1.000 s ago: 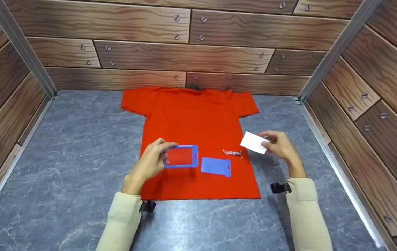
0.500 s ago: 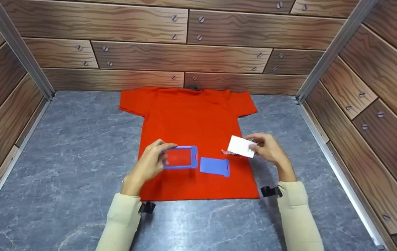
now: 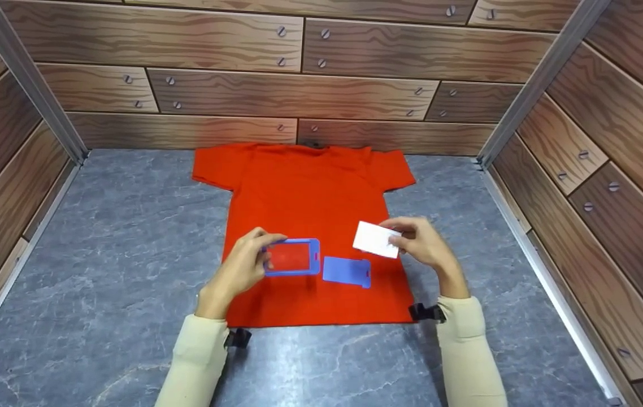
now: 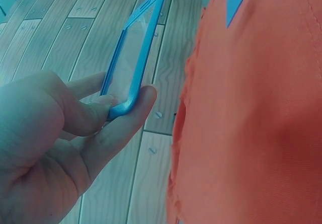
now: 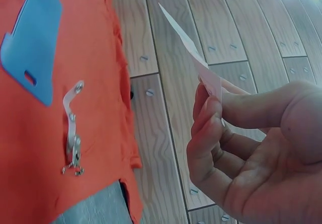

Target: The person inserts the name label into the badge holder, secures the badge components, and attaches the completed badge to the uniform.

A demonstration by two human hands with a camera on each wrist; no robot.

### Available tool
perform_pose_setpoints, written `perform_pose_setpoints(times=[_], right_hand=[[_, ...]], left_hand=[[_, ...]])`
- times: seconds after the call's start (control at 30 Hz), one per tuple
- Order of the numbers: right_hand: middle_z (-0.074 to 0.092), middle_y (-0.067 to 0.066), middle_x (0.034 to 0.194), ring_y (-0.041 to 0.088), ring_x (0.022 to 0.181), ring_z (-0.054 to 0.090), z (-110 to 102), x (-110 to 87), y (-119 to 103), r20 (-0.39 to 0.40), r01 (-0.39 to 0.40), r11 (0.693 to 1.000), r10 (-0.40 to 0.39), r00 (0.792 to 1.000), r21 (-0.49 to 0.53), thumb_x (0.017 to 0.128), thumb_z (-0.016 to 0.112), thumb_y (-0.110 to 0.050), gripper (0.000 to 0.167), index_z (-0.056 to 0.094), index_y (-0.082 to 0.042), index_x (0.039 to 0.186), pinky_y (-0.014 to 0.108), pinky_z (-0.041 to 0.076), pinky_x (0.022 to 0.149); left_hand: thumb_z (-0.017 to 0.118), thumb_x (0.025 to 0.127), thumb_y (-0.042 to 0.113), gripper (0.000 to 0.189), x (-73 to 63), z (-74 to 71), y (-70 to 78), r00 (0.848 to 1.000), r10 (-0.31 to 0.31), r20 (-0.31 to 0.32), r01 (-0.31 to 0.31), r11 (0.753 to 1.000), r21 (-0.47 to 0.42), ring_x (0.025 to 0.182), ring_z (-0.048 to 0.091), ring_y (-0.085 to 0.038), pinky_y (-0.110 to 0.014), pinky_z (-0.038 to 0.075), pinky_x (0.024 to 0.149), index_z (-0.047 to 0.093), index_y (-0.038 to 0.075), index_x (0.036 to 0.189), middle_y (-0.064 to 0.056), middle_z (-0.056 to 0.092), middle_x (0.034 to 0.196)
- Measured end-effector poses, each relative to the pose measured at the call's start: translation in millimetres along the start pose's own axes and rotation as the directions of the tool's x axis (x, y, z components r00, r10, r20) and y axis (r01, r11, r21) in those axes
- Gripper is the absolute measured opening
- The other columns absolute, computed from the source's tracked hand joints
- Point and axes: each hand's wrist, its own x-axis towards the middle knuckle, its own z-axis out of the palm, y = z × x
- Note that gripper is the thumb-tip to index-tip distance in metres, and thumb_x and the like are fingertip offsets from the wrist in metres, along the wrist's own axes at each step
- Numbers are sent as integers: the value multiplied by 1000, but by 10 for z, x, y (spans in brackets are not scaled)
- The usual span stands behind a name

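My left hand (image 3: 245,257) pinches the end of a blue badge holder frame (image 3: 315,249) with a clear window, held above the red T-shirt (image 3: 310,198). In the left wrist view, the thumb and fingers grip the lower end of this frame (image 4: 138,75). A white card (image 3: 373,238) is pinched between the thumb and fingers of my right hand (image 3: 426,243), over the shirt's right side. Between the hands, a flat blue badge panel (image 3: 346,271) with a slot lies on the shirt. The right wrist view shows a badge strap clip (image 5: 73,128) beside that panel.
The shirt is spread flat on a grey marbled table (image 3: 140,226), sleeves toward the back wall. Wood-print panels (image 3: 231,90) enclose the back and both sides, with metal posts (image 3: 542,85) in the corners. The card covers most of the clip in the head view.
My right hand has carried the white card leftward over the shirt, covering the strap clip in the head view. My left hand keeps the badge frame in nearly the same place.
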Motion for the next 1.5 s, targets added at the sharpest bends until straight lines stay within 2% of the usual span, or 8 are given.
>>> perform_pose_setpoints(times=[0.3, 0.47, 0.77, 0.93, 1.13, 1.5], right_hand=[[69, 30, 116, 15, 79, 62, 83, 30, -50, 62, 18, 1000, -19, 998, 9, 95, 63, 7, 29, 70, 7, 123, 22, 53, 70], [71, 29, 117, 17, 82, 63, 107, 23, -93, 73, 23, 1000, -22, 997, -6, 95, 63, 7, 28, 71, 6, 122, 24, 55, 73], [72, 26, 116, 21, 83, 62, 126, 9, -115, 76, 50, 998, -47, 996, -31, 96, 64, 4, 27, 72, 3, 121, 21, 53, 72], [72, 26, 116, 21, 84, 64, 132, 3, -123, 84, 59, 998, -56, 995, -35, 97, 64, 3, 26, 72, 3, 121, 23, 55, 73], [71, 28, 118, 22, 85, 64, 144, 3, -135, 110, 68, 997, -65, 992, -24, 97, 64, 3, 27, 71, 5, 123, 20, 54, 71], [70, 30, 118, 19, 85, 64, 142, 10, -151, 140, 67, 998, -67, 988, 2, 98, 63, 3, 27, 70, 6, 123, 23, 56, 73]], left_hand=[[59, 91, -18, 47, 3, 10, 7, 1000, 2, 11, -2, 1000, -13, 70, 64, -13, -22, 58, 69, 70, 4, 130, -9, 60, 98], [57, 91, -19, 47, 8, 13, 0, 1000, 11, 12, -11, 1000, -14, 69, 65, -15, -22, 58, 68, 70, 4, 130, -10, 61, 99], [58, 91, -19, 48, 6, 17, -30, 1000, 5, 17, -5, 1000, 2, 70, 64, -14, -23, 58, 70, 70, 6, 130, -9, 60, 97], [57, 91, -19, 47, 2, 5, -31, 1000, 4, 11, -4, 1000, 10, 70, 62, -13, -24, 58, 70, 71, 6, 130, -9, 60, 96], [57, 92, -18, 47, -7, -7, -35, 1000, -4, 8, 4, 1000, -1, 70, 62, -12, -23, 58, 69, 70, 5, 130, -13, 60, 97], [56, 90, -20, 47, 19, 6, -49, 1000, 5, 6, -4, 1000, -20, 68, 63, -13, -20, 56, 66, 70, 3, 129, -10, 61, 97]])
